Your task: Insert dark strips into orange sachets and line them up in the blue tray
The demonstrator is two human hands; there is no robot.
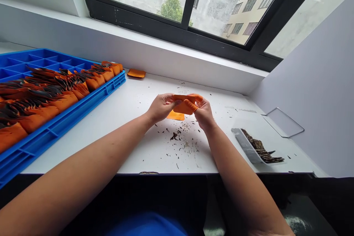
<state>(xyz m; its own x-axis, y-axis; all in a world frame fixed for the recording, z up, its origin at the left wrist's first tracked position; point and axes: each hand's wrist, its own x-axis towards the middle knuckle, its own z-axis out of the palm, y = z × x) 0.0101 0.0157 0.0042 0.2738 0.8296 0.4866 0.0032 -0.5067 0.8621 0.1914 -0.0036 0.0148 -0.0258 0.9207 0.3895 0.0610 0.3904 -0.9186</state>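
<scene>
White table (132, 103), orange pad (184, 105) between both hands

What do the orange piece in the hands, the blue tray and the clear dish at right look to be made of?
Orange piece, pinched by left hand and right hand: thin paper or foil-like pouch stock, matte, bending easily; which one is unclear. Blue tray: moulded rigid plastic, semi-gloss, with ribbed walls and grid dividers. Clear dish: transparent plastic, slightly shiny, its dark dried-leaf contents showing through.

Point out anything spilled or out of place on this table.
Dark loose flakes are scattered over the white table below both hands, outside the clear tray. One orange pouch lies alone beyond the blue crate.
</scene>
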